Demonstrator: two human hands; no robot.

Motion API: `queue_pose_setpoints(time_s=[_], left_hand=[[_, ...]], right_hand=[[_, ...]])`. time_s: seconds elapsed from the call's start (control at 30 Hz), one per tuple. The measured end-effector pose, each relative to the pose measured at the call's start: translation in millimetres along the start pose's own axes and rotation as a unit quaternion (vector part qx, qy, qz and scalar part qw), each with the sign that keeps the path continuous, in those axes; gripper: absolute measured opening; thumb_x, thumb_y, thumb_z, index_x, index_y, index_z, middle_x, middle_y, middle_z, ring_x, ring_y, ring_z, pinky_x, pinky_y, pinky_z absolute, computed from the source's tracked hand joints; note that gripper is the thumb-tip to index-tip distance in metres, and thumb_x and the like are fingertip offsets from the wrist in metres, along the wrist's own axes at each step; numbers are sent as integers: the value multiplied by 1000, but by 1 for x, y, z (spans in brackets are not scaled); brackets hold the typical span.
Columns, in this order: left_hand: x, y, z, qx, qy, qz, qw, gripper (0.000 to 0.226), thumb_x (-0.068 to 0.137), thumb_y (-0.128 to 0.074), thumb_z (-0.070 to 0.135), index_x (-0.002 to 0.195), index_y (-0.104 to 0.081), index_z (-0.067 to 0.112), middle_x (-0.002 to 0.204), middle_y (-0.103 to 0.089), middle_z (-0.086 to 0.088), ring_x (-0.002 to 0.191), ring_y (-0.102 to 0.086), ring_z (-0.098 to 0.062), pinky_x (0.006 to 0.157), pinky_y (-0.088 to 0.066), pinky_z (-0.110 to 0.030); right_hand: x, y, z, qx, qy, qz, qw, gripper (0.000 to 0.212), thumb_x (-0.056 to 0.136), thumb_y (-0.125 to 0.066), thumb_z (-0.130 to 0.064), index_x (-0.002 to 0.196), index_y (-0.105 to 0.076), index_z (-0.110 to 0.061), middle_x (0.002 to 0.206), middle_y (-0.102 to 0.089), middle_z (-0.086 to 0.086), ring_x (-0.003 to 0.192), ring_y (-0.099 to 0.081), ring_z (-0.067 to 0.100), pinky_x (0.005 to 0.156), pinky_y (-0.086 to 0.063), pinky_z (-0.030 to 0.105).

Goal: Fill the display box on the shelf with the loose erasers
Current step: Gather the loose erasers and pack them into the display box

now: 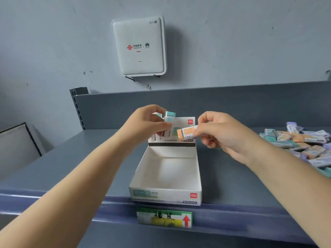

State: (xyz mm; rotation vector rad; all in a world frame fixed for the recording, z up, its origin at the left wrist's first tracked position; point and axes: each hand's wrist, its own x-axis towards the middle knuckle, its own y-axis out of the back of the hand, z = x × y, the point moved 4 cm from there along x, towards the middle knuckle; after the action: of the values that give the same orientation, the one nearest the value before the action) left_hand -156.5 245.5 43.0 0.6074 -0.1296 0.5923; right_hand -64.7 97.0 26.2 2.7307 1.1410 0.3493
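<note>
A white cardboard display box [198, 169] stands open on the grey shelf, its inside bare and its printed lid flap upright at the back. Above the box's far end, my left hand [145, 120] grips a teal-sleeved eraser [169, 118] together with at least one more eraser tucked under the fingers. My right hand [220, 133] pinches an orange-sleeved eraser [187, 134] by one end, in front of the lid flap. A heap of loose erasers [302, 142] in teal, orange and purple sleeves lies on the shelf at the right.
The shelf's back panel [232, 104] rises behind the box. A green price label [163, 218] with a red arrow hangs on the shelf's front rail. A white router [139, 47] is mounted on the wall above. A slotted upright [77, 108] stands at the back left.
</note>
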Motion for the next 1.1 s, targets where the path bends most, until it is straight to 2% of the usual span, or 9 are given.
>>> queue_pose_setpoints(time_s=[0.1, 0.2, 0.37, 0.47, 0.53, 0.67, 0.8, 0.97, 1.1], left_hand=[[4, 11, -13, -6, -15, -26, 1000, 25, 82, -63, 10, 104, -60, 21, 83, -72, -1, 54, -61, -4, 44, -37, -7], [3, 16, -21, -32, -18, -54, 998, 24, 81, -64, 6, 103, -60, 12, 83, -71, -4, 48, -61, -2, 41, -37, -7], [-3, 20, -33, -33, -28, -73, 996, 18, 74, -69, 2, 79, -53, 8, 92, -70, -10, 56, -70, -13, 39, -38, -10], [-4, 17, -41, 21, -43, -63, 997, 25, 68, -76, 9, 70, -51, 15, 87, -72, -6, 69, -72, -17, 55, -54, -28], [-5, 14, -45, 59, -48, -57, 995, 26, 65, -79, 13, 68, -53, 19, 82, -72, -3, 77, -70, -20, 66, -54, -33], [-6, 8, -49, 97, -48, -60, 992, 25, 62, -81, 21, 70, -58, 20, 76, -71, 5, 69, -68, -15, 59, -50, -23], [-8, 9, -51, 132, -56, -49, 989, 19, 66, -80, 27, 78, -68, 19, 67, -64, 14, 54, -58, 1, 48, -43, -8], [-6, 17, -51, 118, -63, -41, 990, 9, 71, -75, 19, 71, -68, 25, 63, -61, 14, 45, -51, 7, 38, -33, -6], [-2, 15, -52, 74, -64, -24, 995, 11, 76, -71, 21, 87, -73, 23, 75, -71, 4, 71, -67, -12, 62, -52, -23]], right_hand=[[3, -18, 3, 0, -9, 35, 999, 25, 77, -63, -4, 65, -46, -17, 62, -55, -2, 46, -41, 11, 46, -30, 22], [3, -28, 1, -5, -17, 61, 998, 25, 77, -62, -3, 65, -45, -16, 67, -56, 2, 47, -42, 11, 47, -30, 23], [-5, -38, -3, -16, -21, 79, 997, 22, 80, -58, 2, 69, -45, -13, 64, -58, 4, 48, -46, 12, 50, -34, 25], [-6, -42, -3, -52, -22, 68, 996, 20, 80, -59, 3, 73, -50, -13, 73, -62, 6, 55, -52, 14, 55, -40, 25], [-5, -44, -2, -74, -21, 55, 995, 19, 81, -58, 4, 76, -51, -13, 73, -62, 6, 60, -55, 15, 59, -45, 26], [-4, -49, -2, -165, -5, 25, 986, 18, 79, -60, 2, 76, -53, -14, 70, -66, 7, 63, -58, 16, 67, -49, 26], [-5, -53, -2, -237, 8, 8, 971, 16, 74, -64, -2, 71, -55, -15, 72, -70, 13, 64, -59, 17, 75, -51, 40], [-7, -53, 3, -276, 11, -13, 961, 12, 71, -69, -10, 71, -58, -15, 70, -73, 5, 58, -56, 7, 68, -44, 29], [-10, -53, 7, -260, 6, -45, 964, 13, 70, -71, -12, 70, -59, -16, 73, -74, 5, 65, -62, 10, 73, -48, 32]])
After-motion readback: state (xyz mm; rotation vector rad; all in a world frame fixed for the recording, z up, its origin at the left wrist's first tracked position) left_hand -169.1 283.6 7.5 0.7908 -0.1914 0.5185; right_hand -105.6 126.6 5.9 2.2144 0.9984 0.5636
